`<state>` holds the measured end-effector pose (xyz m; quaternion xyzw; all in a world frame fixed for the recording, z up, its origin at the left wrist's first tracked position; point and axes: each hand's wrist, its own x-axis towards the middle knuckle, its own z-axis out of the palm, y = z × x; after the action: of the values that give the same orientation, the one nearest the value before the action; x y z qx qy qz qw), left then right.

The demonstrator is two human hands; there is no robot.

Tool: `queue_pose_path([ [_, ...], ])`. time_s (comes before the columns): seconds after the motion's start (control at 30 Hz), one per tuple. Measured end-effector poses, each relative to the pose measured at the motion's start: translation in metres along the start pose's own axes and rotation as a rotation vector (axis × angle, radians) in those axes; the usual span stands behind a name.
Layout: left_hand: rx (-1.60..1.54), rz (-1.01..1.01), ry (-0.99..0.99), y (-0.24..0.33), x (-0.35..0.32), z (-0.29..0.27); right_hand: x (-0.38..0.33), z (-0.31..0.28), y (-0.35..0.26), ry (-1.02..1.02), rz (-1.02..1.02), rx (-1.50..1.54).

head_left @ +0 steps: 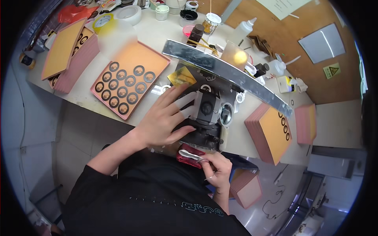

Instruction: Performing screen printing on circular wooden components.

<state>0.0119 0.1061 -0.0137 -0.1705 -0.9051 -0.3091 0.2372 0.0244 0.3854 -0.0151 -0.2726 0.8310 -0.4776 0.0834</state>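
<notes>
My left hand (163,118) reaches over a dark bench machine with its fingers spread, white covers on two of them. Those covered fingers are beside the machine's grey block (207,107), which has a round black part on its face; whether they touch it I cannot tell. Close to the index fingertip lies a shiny gold square plate (182,76). My right hand (217,168) is closed in a pinch on a folded white strip (189,154), held low in front of the machine. Behind that strip is a red, crumpled-looking thing (185,160).
A pink-edged tray (151,58) of black rings lies left of the machine, with stacked trays (80,59) farther left. More stacks (262,128) stand right. A long metal bar (224,65) crosses above the machine. Bottles (244,29) and paint pots (211,23) crowd the back.
</notes>
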Motion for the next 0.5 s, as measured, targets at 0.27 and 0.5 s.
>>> queue_pose_path([
  [0.27,0.020,0.043,-0.118,0.000,0.009,0.023,-0.024,-0.013,0.016,0.173,-0.050,0.035],
  [0.5,0.059,-0.015,-0.094,0.003,0.004,0.031,-0.013,-0.008,0.017,0.136,-0.094,0.091],
])
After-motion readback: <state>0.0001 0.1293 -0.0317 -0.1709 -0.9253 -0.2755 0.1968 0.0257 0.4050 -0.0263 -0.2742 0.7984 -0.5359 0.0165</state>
